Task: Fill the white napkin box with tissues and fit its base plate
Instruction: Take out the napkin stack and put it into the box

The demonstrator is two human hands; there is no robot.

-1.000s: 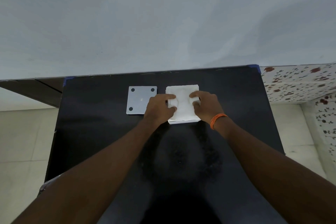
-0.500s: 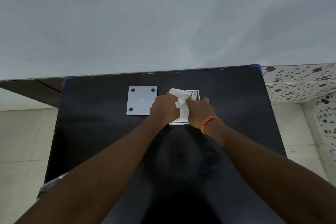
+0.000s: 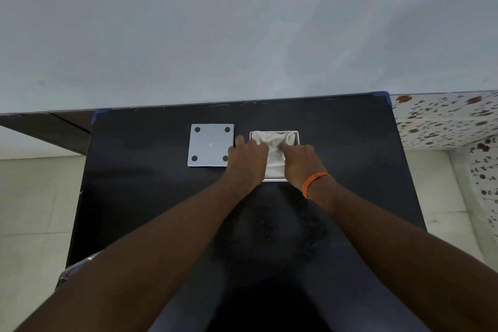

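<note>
The white napkin box (image 3: pixel 296 134) lies open side up on the black table (image 3: pixel 151 197), its rim showing at the far and near edges. White tissues (image 3: pixel 275 153) sit bunched inside it. My left hand (image 3: pixel 246 160) presses on the tissues from the left. My right hand (image 3: pixel 300 160), with an orange band at the wrist, presses on them from the right. The grey square base plate (image 3: pixel 210 144), with a dark dot in each corner, lies flat just left of the box, beside my left hand.
The table's far edge meets a pale wall (image 3: pixel 242 35). Tiled floor (image 3: pixel 35 210) shows on the left, and flowered tiles (image 3: pixel 444 121) on the right. A crinkled plastic piece (image 3: pixel 72 269) sticks out at the table's near left edge.
The flat tissue stack has been pushed down into the box, so the rim now shows. Both hands moved closer together over the tissues.
</note>
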